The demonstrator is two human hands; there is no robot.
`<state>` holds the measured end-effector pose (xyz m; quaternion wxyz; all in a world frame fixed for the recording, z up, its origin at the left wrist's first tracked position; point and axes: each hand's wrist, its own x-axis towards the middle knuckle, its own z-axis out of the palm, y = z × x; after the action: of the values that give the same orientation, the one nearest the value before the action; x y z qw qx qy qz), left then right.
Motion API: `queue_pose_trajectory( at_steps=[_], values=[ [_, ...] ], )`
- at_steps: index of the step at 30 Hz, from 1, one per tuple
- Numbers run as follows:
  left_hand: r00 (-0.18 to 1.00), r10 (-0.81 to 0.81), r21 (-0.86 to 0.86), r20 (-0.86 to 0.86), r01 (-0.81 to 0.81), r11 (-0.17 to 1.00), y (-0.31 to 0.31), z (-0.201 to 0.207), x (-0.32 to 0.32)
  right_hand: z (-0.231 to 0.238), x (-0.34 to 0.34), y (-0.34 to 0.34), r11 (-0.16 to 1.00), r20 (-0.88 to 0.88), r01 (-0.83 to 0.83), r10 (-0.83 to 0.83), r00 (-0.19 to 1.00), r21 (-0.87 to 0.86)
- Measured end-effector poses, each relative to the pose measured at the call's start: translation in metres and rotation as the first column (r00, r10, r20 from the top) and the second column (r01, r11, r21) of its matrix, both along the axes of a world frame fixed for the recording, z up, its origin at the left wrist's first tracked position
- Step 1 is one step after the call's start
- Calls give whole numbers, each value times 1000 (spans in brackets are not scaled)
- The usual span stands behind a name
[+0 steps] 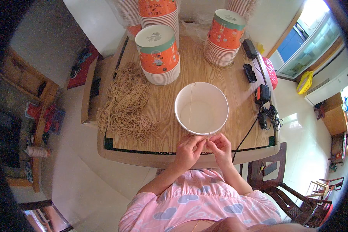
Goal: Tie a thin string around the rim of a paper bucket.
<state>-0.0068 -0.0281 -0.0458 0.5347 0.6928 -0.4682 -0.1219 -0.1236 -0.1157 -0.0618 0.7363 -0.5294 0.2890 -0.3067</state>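
A white-lined paper bucket [202, 110] stands mouth up near the table's front edge. Across its opening runs a thin tan string [191, 104], from the far rim to the near rim. Just below the near rim, my left hand [188, 150] has thumb and fingers pinched together on the string. Close beside it on the right, my right hand [220, 149] also pinches at the string, its fingertips almost meeting the left ones. The exact hold between the fingertips is too small to make out. A tangled heap of tan string [127, 104] lies to the left of the bucket.
Upside-down stacks of orange paper buckets stand at the back left [158, 58] and back right [225, 38]. A black power adapter [262, 94] with coiled cables lies along the table's right edge. A dark wooden chair [276, 174] is at the right, with a phone [270, 168] on it.
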Motion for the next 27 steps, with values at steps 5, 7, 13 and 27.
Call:
queue_pose_trajectory(
  at_steps=[5,7,13,27],
  values=[
    [999,28,-81,-17,-29,996,-1,0,1,0,1,-1,1000,-60,-5,5,998,-3],
    [1000,22,-71,7,-21,997,-1,-1,2,-2,0,-2,1000,-62,-11,12,998,6],
    [999,10,-64,38,-8,998,0,4,3,-1,1,-6,1000,-64,-5,6,998,8],
    [979,-14,63,206,1,998,0,-2,10,-1,7,-5,991,-53,31,-38,998,-128]
  ],
)
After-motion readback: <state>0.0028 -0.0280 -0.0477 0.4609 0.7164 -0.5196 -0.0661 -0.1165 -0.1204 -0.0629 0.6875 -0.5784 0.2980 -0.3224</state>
